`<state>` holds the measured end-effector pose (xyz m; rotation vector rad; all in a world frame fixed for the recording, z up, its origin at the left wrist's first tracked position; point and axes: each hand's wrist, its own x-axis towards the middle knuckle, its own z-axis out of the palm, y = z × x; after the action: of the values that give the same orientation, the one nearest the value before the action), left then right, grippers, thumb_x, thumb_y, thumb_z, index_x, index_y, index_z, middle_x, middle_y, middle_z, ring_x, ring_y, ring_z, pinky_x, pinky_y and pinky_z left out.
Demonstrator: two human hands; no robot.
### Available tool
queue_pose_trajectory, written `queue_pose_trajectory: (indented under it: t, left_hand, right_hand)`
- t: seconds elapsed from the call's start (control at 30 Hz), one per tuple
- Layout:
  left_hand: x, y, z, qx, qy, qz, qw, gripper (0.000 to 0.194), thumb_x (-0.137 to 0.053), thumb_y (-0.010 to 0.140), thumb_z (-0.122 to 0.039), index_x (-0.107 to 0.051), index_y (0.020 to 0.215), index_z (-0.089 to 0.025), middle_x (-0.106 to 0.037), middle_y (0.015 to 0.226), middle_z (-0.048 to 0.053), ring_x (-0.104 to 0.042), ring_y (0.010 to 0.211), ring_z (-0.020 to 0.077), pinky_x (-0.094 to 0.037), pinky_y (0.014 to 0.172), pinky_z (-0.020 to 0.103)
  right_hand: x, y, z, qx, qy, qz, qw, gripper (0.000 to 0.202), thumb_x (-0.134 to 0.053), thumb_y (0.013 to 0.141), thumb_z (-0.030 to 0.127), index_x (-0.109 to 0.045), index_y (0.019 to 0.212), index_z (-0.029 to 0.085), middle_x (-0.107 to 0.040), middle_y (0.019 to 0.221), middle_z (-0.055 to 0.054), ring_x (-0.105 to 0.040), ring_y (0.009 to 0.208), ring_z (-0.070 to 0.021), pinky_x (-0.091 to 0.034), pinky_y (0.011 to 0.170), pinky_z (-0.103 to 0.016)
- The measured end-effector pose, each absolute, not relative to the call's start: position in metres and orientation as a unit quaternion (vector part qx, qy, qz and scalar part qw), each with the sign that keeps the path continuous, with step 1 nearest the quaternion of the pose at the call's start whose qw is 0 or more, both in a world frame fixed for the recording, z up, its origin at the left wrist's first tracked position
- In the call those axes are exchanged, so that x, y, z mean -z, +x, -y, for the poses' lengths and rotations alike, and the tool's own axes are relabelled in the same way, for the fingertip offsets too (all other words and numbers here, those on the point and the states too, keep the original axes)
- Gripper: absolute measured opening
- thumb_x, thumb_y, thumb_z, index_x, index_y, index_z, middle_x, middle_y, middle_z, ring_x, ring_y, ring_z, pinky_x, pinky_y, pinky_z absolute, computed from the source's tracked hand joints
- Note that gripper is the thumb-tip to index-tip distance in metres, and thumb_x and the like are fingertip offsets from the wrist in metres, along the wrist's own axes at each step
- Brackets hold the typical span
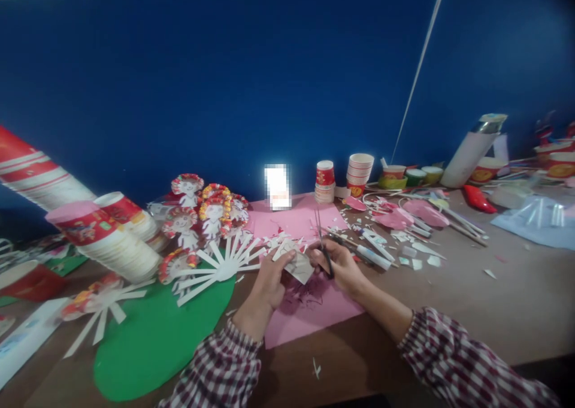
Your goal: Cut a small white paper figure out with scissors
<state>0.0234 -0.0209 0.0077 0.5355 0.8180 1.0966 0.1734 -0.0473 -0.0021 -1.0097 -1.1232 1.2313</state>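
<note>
Above the pink paper (332, 319), the left hand (271, 277) is pinching a pale piece of card (300, 269) between thumb and fingers. The right hand (342, 269) is gripping the scissors (331, 266), whose blades are pointing away from the person. Both hands are working close together; whether the right fingertips are also touching the card, I cannot tell. Thin dark bits (305, 295) are lying on the pink paper. To its left, a white paper fan (226, 269) is spreading its strips beside several paper dolls (214, 215), and a green sheet (153, 348) is lying flat. Two short stacks of cups (324, 177) are standing around its far right corner. To its right, white scraps (433, 260) are lying scattered.
</note>
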Motion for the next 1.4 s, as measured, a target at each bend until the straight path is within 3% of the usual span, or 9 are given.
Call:
queue_pose_trajectory:
  t: [0.13,0.23,0.83,1.0,1.4]
  left_hand:
    - [-0.007,0.025,0.023,-0.479,0.344,-0.4,0.702,0.04,-0.084,0.052,-0.021,-0.065,0.086,-0.011,-0.07,0.073,0.005,-0.064,0.061,0.0159,-0.051,0.062,0.027]
    - [-0.004,0.027,0.023,-0.472,0.363,-0.427,0.681,0.044,-0.085,0.049,-0.024,-0.066,0.087,-0.012,-0.071,0.076,0.005,-0.064,0.063,0.0168,-0.051,0.062,0.028]
    - [0.005,0.026,0.018,-0.474,0.374,-0.408,0.685,0.047,-0.086,0.051,-0.026,-0.067,0.091,-0.011,-0.072,0.076,0.007,-0.065,0.064,0.0189,-0.053,0.065,0.033]
    - [0.005,0.024,0.016,-0.492,0.391,-0.435,0.645,0.048,-0.086,0.05,-0.028,-0.067,0.092,-0.011,-0.072,0.083,0.008,-0.066,0.069,0.0186,-0.052,0.07,0.032]
    - [0.002,0.024,0.02,-0.492,0.382,-0.378,0.685,0.046,-0.085,0.055,-0.025,-0.066,0.094,-0.012,-0.072,0.08,0.005,-0.066,0.066,0.016,-0.053,0.067,0.028]
  right_hand:
    - [0.002,0.175,0.045,-0.526,-0.419,0.464,0.577,0.041,-0.081,0.061,0.04,-0.061,0.088,0.017,-0.059,0.07,0.002,-0.054,0.06,-0.0098,-0.044,0.055,-0.022]
    - [0.008,0.176,0.043,-0.547,-0.411,0.459,0.566,0.039,-0.081,0.061,0.034,-0.061,0.09,0.017,-0.057,0.064,0.005,-0.05,0.054,-0.0081,-0.04,0.051,-0.021]
    - [0.008,0.177,0.044,-0.583,-0.415,0.432,0.549,0.04,-0.078,0.064,0.04,-0.061,0.092,0.017,-0.057,0.06,0.005,-0.051,0.05,-0.009,-0.038,0.047,-0.021]
    - [0.005,0.177,0.045,-0.566,-0.429,0.437,0.551,0.039,-0.078,0.064,0.042,-0.062,0.089,0.015,-0.058,0.059,0.004,-0.052,0.053,-0.0091,-0.037,0.05,-0.022]
    - [0.002,0.176,0.049,-0.601,-0.402,0.416,0.552,0.04,-0.081,0.058,0.03,-0.061,0.09,0.017,-0.056,0.063,0.005,-0.05,0.055,-0.0089,-0.037,0.053,-0.023]
